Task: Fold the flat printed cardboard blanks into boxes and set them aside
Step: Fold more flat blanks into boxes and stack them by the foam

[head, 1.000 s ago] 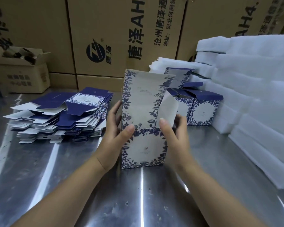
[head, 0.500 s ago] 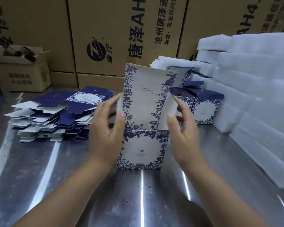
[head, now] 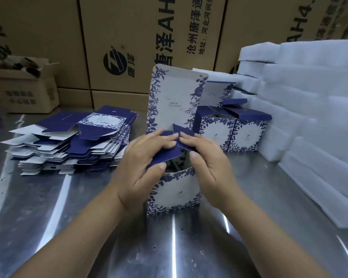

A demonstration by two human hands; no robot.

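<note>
Steel table [head: 68,227] carries a stack of flat blanks [head: 68,143] left, upright box [head: 175,195] centre, two folded boxes [head: 235,133] behind, white foam sheets [head: 319,117] right.

I read the table [head: 68,227] as glossy, scuffed metal; the box [head: 175,195] at 12 o'clock, matt printed card; foam sheets [head: 319,117] at 2 o'clock, matt white.
</note>
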